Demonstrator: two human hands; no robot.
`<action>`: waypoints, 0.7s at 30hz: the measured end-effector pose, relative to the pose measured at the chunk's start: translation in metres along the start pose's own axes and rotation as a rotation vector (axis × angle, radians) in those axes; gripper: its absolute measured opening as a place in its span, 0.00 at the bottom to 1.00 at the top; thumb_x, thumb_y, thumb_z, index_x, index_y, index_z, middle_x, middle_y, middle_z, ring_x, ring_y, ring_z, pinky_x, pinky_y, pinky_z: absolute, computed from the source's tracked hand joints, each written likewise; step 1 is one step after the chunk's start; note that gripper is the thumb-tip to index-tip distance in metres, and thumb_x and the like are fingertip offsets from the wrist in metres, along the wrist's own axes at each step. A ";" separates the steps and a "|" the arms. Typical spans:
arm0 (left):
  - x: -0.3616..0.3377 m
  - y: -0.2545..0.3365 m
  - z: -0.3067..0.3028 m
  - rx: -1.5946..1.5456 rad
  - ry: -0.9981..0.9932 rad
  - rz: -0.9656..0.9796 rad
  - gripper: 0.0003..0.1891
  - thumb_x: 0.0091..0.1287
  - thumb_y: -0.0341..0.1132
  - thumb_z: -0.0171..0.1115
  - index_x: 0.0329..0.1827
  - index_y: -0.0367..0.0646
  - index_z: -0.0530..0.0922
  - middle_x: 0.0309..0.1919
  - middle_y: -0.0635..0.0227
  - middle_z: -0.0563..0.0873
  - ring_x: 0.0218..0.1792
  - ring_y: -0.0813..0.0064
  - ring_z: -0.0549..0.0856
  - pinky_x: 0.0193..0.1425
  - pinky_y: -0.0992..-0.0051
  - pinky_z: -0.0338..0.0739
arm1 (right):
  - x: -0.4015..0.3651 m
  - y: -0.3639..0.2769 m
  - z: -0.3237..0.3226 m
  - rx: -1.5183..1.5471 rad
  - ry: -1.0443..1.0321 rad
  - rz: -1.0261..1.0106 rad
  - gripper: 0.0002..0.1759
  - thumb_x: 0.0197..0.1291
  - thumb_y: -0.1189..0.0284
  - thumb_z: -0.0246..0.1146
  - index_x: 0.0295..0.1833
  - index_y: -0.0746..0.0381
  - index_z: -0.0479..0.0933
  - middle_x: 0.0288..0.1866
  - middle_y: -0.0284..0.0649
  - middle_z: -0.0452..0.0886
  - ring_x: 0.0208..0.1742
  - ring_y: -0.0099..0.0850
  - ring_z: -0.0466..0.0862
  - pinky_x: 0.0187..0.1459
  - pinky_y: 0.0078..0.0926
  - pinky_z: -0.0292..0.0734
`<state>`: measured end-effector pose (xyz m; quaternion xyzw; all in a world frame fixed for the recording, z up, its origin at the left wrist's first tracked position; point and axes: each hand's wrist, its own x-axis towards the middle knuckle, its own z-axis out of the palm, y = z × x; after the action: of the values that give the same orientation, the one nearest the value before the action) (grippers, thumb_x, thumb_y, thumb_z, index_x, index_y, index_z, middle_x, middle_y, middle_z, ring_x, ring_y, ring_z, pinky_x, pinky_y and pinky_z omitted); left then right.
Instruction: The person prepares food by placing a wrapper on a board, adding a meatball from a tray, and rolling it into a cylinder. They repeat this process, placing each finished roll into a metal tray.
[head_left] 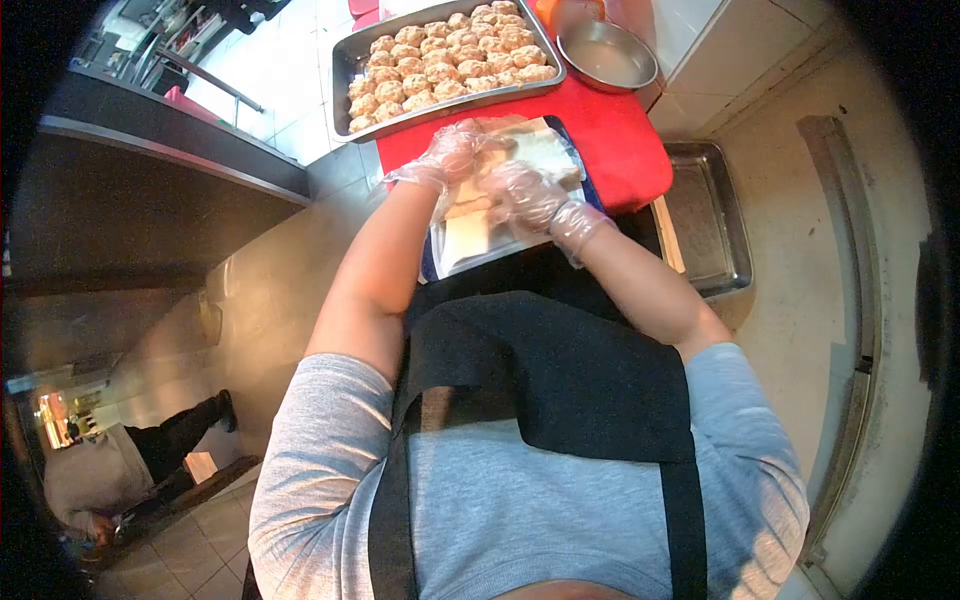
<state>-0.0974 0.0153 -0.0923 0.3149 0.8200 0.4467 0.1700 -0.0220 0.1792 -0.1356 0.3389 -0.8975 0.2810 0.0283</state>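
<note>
Both my hands wear clear plastic gloves and are over a blue-edged tray [590, 188] lined with pale film or paper. My left hand [456, 152] has its fingers curled at the tray's far left part. Close beside it, my right hand [530, 197] bends inward, its fingers closed and partly blurred. What lies between the fingers is too smeared to make out. A pale yellow flat piece [466, 236] lies on the near left of the tray, and a whitish sheet [545, 152] shows at the far right.
Beyond my hands, a metal tray [345, 122] holds rows of lumpy light-brown balls. A metal bowl [608, 58] of cloudy liquid stands right of it on a red surface [635, 165]. Lower right sits another metal pan [740, 235]. Another person [105, 470] is at far left.
</note>
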 end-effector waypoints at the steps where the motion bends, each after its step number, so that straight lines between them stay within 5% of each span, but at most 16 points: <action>1: 0.000 -0.004 0.001 -0.034 -0.003 -0.026 0.22 0.63 0.34 0.65 0.62 0.57 0.82 0.52 0.60 0.84 0.51 0.70 0.81 0.58 0.71 0.75 | -0.001 -0.001 -0.022 -0.073 -0.114 0.020 0.15 0.57 0.59 0.64 0.44 0.57 0.83 0.43 0.47 0.82 0.49 0.45 0.82 0.54 0.45 0.74; 2: 0.001 -0.011 0.002 0.022 -0.008 -0.079 0.23 0.63 0.32 0.63 0.61 0.62 0.82 0.50 0.56 0.82 0.52 0.61 0.80 0.59 0.65 0.75 | -0.004 -0.003 -0.034 -0.144 -0.229 0.041 0.17 0.58 0.57 0.63 0.46 0.56 0.82 0.44 0.46 0.81 0.49 0.44 0.81 0.54 0.45 0.74; 5: -0.003 0.005 0.000 0.098 -0.005 -0.116 0.26 0.61 0.29 0.60 0.61 0.68 0.81 0.49 0.53 0.80 0.53 0.51 0.79 0.60 0.60 0.74 | -0.020 -0.002 -0.026 -0.106 -0.094 0.127 0.19 0.59 0.54 0.63 0.48 0.54 0.83 0.43 0.45 0.81 0.48 0.45 0.82 0.54 0.45 0.74; 10: -0.001 -0.024 -0.001 0.408 0.006 0.124 0.25 0.61 0.29 0.59 0.61 0.66 0.82 0.51 0.53 0.80 0.54 0.51 0.79 0.62 0.60 0.73 | -0.017 0.010 -0.031 -0.122 -0.095 0.072 0.17 0.56 0.55 0.66 0.45 0.55 0.84 0.41 0.44 0.82 0.46 0.44 0.82 0.52 0.43 0.75; 13: 0.003 -0.023 0.003 0.274 0.000 -0.069 0.25 0.60 0.29 0.59 0.60 0.64 0.83 0.51 0.53 0.80 0.54 0.51 0.79 0.63 0.60 0.73 | -0.033 0.021 -0.029 -0.140 0.050 0.021 0.18 0.54 0.57 0.68 0.44 0.58 0.84 0.40 0.44 0.82 0.46 0.44 0.81 0.51 0.43 0.75; 15: 0.000 -0.020 0.002 0.355 -0.006 0.011 0.25 0.61 0.29 0.59 0.61 0.64 0.82 0.52 0.53 0.80 0.54 0.52 0.79 0.63 0.61 0.73 | -0.042 0.025 -0.029 -0.033 0.054 0.053 0.19 0.53 0.58 0.69 0.46 0.59 0.84 0.40 0.44 0.82 0.47 0.44 0.81 0.51 0.43 0.75; 21: 0.006 -0.040 0.005 0.551 -0.015 0.019 0.22 0.65 0.33 0.60 0.62 0.65 0.81 0.48 0.54 0.80 0.52 0.53 0.81 0.60 0.61 0.75 | -0.047 0.026 -0.053 0.093 0.109 0.035 0.35 0.50 0.67 0.71 0.67 0.53 0.74 0.38 0.45 0.83 0.43 0.44 0.83 0.50 0.42 0.77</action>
<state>-0.1137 0.0060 -0.1288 0.3601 0.9064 0.2060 0.0798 -0.0096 0.2510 -0.1145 0.3082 -0.8863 0.3411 0.0564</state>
